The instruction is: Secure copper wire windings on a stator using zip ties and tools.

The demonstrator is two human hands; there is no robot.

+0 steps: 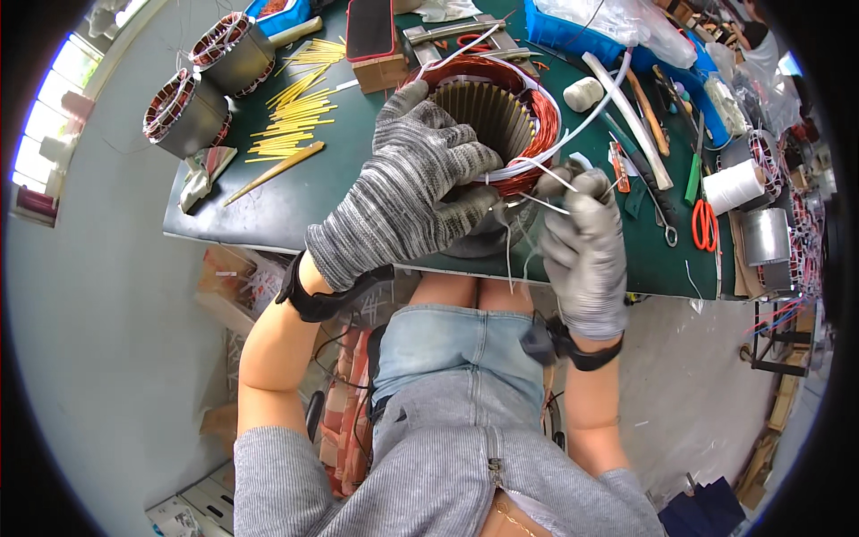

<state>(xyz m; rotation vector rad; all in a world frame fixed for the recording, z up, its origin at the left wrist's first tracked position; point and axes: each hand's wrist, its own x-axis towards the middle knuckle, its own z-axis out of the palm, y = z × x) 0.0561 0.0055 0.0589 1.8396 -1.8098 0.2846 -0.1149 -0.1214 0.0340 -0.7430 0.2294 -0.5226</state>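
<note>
A motor stator (488, 115) with a dark slotted bore stands tilted at the table's near edge. A ring of red copper winding (544, 125), with white sleeving round it, tops the stator. My left hand (403, 166), in a striped grey knit glove, wraps over its near left rim, thumb and fingers pressed on the winding. Just right of the stator, my right hand (586, 251), in a grey coated glove, has its fingers closed on a thin white cord (548, 206) at the winding's lower right. Loose cord ends hang below; the fingertips partly hide the cord.
Two more wound stators (190, 116) stand at the left of the green table (335, 183), beside scattered yellow strips (295, 125). A phone (369, 31) rests on a wooden block (380, 73). Red-handled scissors (705, 225), a white thread spool (735, 190) and blue bins (573, 31) lie right.
</note>
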